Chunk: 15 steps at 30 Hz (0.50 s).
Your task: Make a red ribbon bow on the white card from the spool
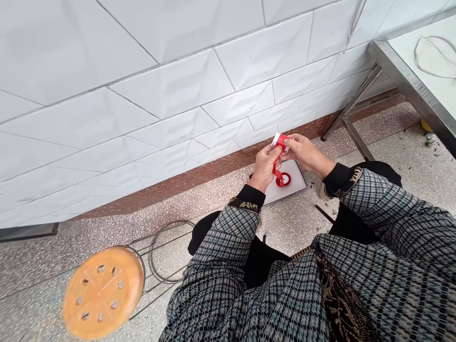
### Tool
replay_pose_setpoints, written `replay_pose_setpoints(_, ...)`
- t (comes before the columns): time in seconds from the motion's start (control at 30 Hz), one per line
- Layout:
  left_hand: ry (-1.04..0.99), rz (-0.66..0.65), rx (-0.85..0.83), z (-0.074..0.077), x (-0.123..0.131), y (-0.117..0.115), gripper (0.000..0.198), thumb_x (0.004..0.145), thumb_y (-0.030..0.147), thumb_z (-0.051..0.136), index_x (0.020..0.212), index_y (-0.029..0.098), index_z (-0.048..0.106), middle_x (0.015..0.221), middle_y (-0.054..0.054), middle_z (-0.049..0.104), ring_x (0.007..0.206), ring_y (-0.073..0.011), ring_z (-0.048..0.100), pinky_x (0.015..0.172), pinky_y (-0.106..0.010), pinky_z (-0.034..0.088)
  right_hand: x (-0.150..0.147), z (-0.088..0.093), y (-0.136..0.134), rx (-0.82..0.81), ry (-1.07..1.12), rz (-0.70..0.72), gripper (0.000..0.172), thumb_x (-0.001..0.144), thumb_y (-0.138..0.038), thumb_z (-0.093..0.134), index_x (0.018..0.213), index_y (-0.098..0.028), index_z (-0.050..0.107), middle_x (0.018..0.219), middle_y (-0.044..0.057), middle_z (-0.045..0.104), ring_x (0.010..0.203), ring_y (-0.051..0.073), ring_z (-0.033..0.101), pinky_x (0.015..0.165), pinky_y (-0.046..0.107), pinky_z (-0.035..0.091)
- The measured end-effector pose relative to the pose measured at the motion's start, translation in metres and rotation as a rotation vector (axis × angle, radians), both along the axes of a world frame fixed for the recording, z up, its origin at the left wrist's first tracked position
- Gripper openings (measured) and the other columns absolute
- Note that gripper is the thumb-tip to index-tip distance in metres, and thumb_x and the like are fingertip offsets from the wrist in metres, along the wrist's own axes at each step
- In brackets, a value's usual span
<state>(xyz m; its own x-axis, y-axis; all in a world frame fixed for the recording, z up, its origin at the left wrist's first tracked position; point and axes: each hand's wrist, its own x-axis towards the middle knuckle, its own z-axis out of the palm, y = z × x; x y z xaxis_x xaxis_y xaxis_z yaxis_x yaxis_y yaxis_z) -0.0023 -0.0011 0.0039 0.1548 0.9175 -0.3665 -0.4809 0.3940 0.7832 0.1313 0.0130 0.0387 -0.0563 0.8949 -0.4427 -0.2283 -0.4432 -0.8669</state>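
Note:
My left hand (265,164) is closed on a small white piece with a red band around it (280,141). The fingers of my right hand (302,151) are closed at the other end of this red-and-white piece, pinching at the red part. A red strip (277,171) runs down from the hands to a roll of red tape (288,180). The roll shows in front of a flat white box (297,176) on the floor; I cannot tell whether it hangs or rests on it.
A white tiled wall (192,80) rises in front. To the left lies a stool with an orange seat (103,292) and thin metal legs. A metal-framed table (402,66) stands at the right, a pale cable (418,57) on top. Dark scraps litter the speckled floor (285,223).

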Motion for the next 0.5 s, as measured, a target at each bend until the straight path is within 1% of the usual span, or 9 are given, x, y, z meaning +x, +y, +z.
replay_pose_setpoints(0.1,0.072,-0.03,0.002,-0.0019,-0.0052,0.0,0.046,0.067,0.044,0.097,0.088,0.016,0.067,0.052,0.008,0.053,0.037,-0.0025,0.033,0.039,-0.02,0.023,0.0068,0.0018,0.0049,-0.075,0.039,0.009,0.02,0.099,-0.016,0.066,0.081,-0.018,0.059,0.066,0.0,0.062,0.061,0.012,0.063,0.059,0.022,0.061)
replay_pose_setpoints(0.17,0.136,-0.03,0.043,-0.0043,-0.0084,0.0006,0.044,0.067,0.045,0.096,0.084,0.016,0.068,0.053,0.008,0.054,0.039,-0.0029,0.035,0.04,-0.02,0.025,0.0092,0.0035,0.0069,-0.112,0.067,0.015,0.02,0.101,-0.015,0.062,0.082,-0.017,0.061,0.067,0.002,0.064,0.061,0.012,0.063,0.058,0.022,0.062)
replay_pose_setpoints(0.27,0.197,-0.038,0.157,-0.0074,-0.0101,0.0012,0.044,0.071,0.049,0.093,0.074,0.016,0.065,0.058,0.005,0.057,0.047,-0.0044,0.046,0.048,-0.019,0.036,0.0093,0.0057,0.0077,-0.159,0.127,0.011,0.021,0.103,-0.014,0.057,0.084,-0.015,0.066,0.071,0.004,0.068,0.061,0.012,0.063,0.06,0.022,0.062)
replay_pose_setpoints(0.33,0.192,-0.038,0.202,-0.0082,-0.0088,0.0007,0.045,0.074,0.052,0.091,0.074,0.016,0.063,0.063,0.004,0.06,0.054,-0.0054,0.052,0.056,-0.019,0.043,0.0087,0.0065,0.0076,-0.18,0.153,-0.001,0.022,0.103,-0.013,0.055,0.085,-0.015,0.067,0.073,0.004,0.068,0.062,0.012,0.064,0.062,0.022,0.063)
replay_pose_setpoints(0.37,0.177,-0.038,0.201,-0.0082,-0.0075,0.0002,0.046,0.076,0.053,0.089,0.075,0.017,0.062,0.064,0.003,0.06,0.055,-0.0056,0.053,0.057,-0.019,0.045,0.0084,0.0067,0.0075,-0.187,0.162,-0.005,0.022,0.104,-0.013,0.055,0.085,-0.015,0.067,0.073,0.004,0.068,0.063,0.013,0.064,0.063,0.022,0.063)
replay_pose_setpoints(0.43,0.135,-0.044,0.161,-0.0073,-0.0046,-0.0016,0.047,0.08,0.056,0.086,0.076,0.018,0.059,0.059,0.005,0.055,0.051,-0.005,0.047,0.053,-0.019,0.041,0.0082,0.0069,0.0074,-0.196,0.175,-0.012,0.021,0.104,-0.013,0.055,0.086,-0.015,0.067,0.074,0.005,0.069,0.065,0.013,0.065,0.064,0.022,0.063)
replay_pose_setpoints(0.5,0.104,-0.057,0.109,-0.0058,-0.0022,-0.0035,0.049,0.082,0.059,0.084,0.077,0.019,0.056,0.05,0.009,0.043,0.043,-0.004,0.034,0.046,-0.019,0.03,0.0082,0.007,0.0074,-0.207,0.185,-0.029,0.02,0.103,-0.013,0.055,0.086,-0.016,0.067,0.076,0.005,0.069,0.066,0.013,0.065,0.064,0.022,0.063)
